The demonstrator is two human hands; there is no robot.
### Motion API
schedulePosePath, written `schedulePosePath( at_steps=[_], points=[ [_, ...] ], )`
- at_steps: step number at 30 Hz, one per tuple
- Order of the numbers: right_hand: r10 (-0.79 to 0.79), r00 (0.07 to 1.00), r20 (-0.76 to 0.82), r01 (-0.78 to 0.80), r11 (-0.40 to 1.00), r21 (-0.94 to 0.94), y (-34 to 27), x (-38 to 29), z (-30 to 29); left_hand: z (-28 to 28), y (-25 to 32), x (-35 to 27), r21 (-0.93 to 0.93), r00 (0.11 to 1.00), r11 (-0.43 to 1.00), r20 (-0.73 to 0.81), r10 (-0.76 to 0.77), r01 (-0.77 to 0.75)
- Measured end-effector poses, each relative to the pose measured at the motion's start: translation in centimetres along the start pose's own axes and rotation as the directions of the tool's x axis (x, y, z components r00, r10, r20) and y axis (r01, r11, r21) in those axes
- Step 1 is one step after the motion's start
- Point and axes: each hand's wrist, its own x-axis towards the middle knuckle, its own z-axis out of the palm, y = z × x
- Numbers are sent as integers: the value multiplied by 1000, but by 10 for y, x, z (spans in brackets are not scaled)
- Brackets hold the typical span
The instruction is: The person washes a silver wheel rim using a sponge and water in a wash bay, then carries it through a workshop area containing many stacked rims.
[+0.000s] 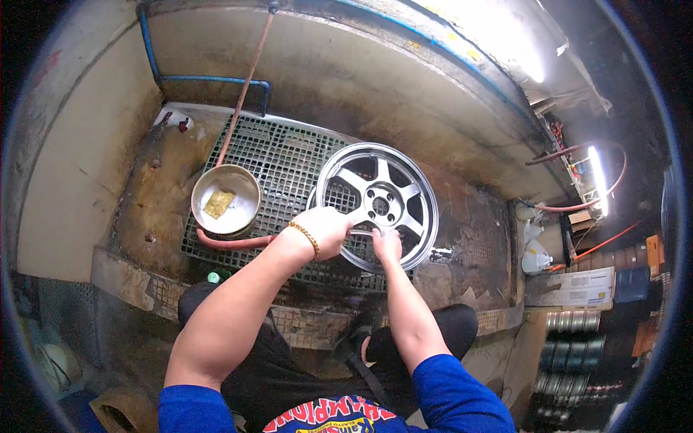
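Note:
A silver six-spoke alloy wheel (380, 187) lies face up on a green plastic grating (292, 143), tilted slightly. My left hand (326, 231), wearing a gold chain bracelet (306, 238), is closed at the wheel's lower left, over a spoke. Close beside it, my right hand (387, 246) is at the near part of the wheel, its thumb and fingers together. A thin pale strip (361, 233) runs between both hands and appears pinched by them; its exact kind cannot be told. My fingers partly hide the near spokes and rim.
Left of the wheel stands a round bowl (226, 172) of white suds with a yellow scouring pad (219, 204). A reddish hose (238, 242) bends around it and passes behind my left wrist. Walls (335, 81) enclose the basin. A plastic jug (536, 258) and stacked wheels (573, 352) stand at right.

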Motion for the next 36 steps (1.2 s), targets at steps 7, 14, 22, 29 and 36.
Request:
schedulePosePath(
  at_steps=[7,14,22,29,36],
  points=[
    [-257,966,31,257,941,-222,1,-15,-17,-4,-11,4,65,987,985,-47,-156,159],
    [-609,773,177,616,655,-438,-22,27,-5,-8,-9,6,65,981,981,54,-188,184],
    [-863,372,342,921,295,-256,-73,-14,23,-6,-20,8,155,964,963,114,-239,220],
    [-671,740,52,641,727,246,-57,-77,57,1,-16,20,117,969,983,186,-162,142],
    [-626,780,8,626,780,29,-2,-88,21,15,-16,22,-8,977,1000,212,3,-2]
  ],
)
